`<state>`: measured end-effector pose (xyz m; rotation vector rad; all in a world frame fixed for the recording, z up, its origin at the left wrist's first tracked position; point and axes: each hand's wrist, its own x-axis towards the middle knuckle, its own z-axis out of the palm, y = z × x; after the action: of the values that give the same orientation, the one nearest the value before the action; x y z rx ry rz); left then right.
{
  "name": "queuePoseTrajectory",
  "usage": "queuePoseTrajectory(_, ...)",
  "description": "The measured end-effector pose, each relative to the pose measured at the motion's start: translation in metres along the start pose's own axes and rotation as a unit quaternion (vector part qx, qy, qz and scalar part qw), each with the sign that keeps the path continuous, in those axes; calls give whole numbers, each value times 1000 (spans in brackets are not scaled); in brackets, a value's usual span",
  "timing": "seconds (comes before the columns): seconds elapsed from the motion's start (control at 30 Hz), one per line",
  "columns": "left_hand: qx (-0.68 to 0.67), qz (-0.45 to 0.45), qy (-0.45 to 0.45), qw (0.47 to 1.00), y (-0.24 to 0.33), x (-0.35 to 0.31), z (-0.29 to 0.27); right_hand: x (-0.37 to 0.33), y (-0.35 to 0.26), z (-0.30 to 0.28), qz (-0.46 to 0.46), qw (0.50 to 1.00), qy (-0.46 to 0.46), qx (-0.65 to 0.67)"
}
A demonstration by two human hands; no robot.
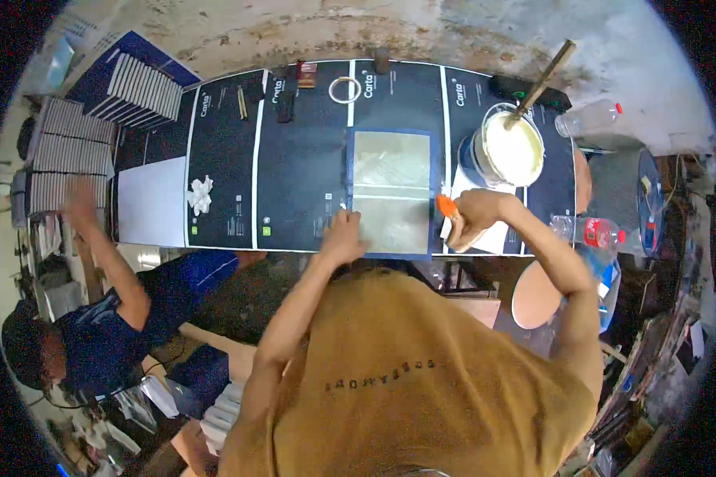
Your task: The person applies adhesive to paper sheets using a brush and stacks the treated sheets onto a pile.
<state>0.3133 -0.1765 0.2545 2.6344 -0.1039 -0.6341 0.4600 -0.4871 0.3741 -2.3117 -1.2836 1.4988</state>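
Note:
On the worktable lies a blue cover sheet [430, 191] with pale grey-green boards [391, 215] on it, parted by a narrow strip across the middle. At its near left edge my left hand [344, 238] is closed, fingers bent down; what they hold, if anything, is hidden. My right hand [485, 213], just right of the sheet, is closed around a brush [447, 207] with an orange end; its other end is mostly covered by the hand. White paper [497, 237] lies under that hand. Beyond it stands a bucket [473, 159] of cream-coloured paste with a wooden stick [545, 83] leaning in it.
A clear plastic bottle [589, 119] lies past the bucket, another [589, 230] off the table's right end. A ring of tape [344, 90] sits far back. Left are crumpled paper [200, 195], a white sheet [151, 203], stacked books [143, 91] and a co-worker [103, 334] reaching out.

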Motion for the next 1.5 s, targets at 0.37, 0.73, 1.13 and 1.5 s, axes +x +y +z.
queuePoseTrajectory(0.37, 120, 90, -92, 984, -3, 196, -116, 148, -88, 37, 13, 846, 531, -45)
queuePoseTrajectory(0.73, -67, 127, 155, 977, -28, 174, -76, 85, -170, 128, -21, 790, 534, 300)
queuePoseTrajectory(1.13, -234, -113, 101, 960, -81, 135, -23, 57, -74, 134, 214, 199, 874, 389)
queuePoseTrajectory(1.5, -408, -117, 58, 904, -60, 113, -40, 193, -21, 30, 125, 662, 681, 287)
